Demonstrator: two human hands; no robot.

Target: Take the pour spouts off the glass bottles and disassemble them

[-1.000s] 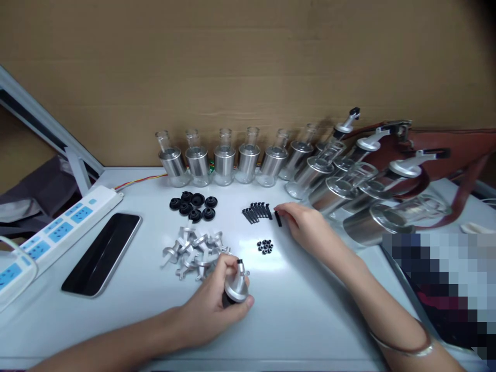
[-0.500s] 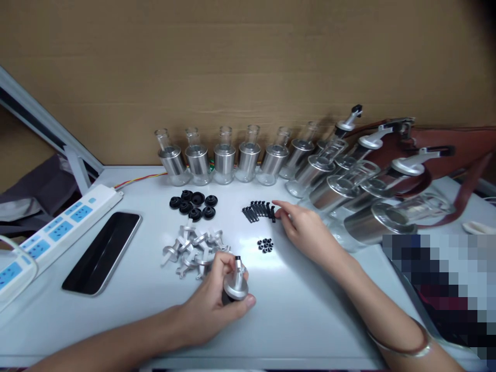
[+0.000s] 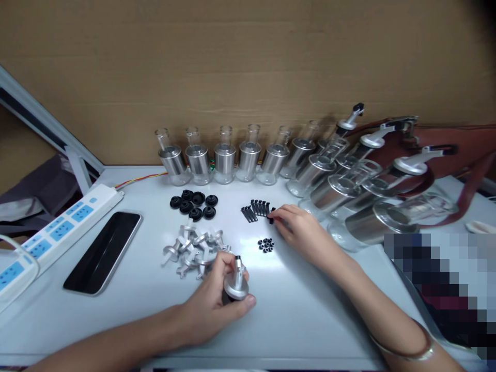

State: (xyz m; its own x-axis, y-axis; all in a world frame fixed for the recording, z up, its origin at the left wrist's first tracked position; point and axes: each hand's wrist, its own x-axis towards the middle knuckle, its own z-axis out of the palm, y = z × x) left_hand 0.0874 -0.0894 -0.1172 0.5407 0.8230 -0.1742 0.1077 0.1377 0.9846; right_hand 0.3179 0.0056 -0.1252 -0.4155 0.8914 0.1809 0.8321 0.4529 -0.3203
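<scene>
Pourer (image 3: 236, 291) held by left fingers (image 3: 225, 260), presumably baring tip (image 3: 237, 257); at one o'clock, black strip (image 3: 270, 221) touched by narrowed right fingers (image 3: 280, 213), grip unclear.

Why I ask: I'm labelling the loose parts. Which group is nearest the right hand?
The row of slim black strips: the right hand is at its right end. The small black caps, round black stoppers and silver spouts lie farther off.

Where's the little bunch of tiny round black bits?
In the head view, the bunch of tiny round black bits lies just right of centre, on the pale table, below the slim black strips and left of the right hand.
</scene>
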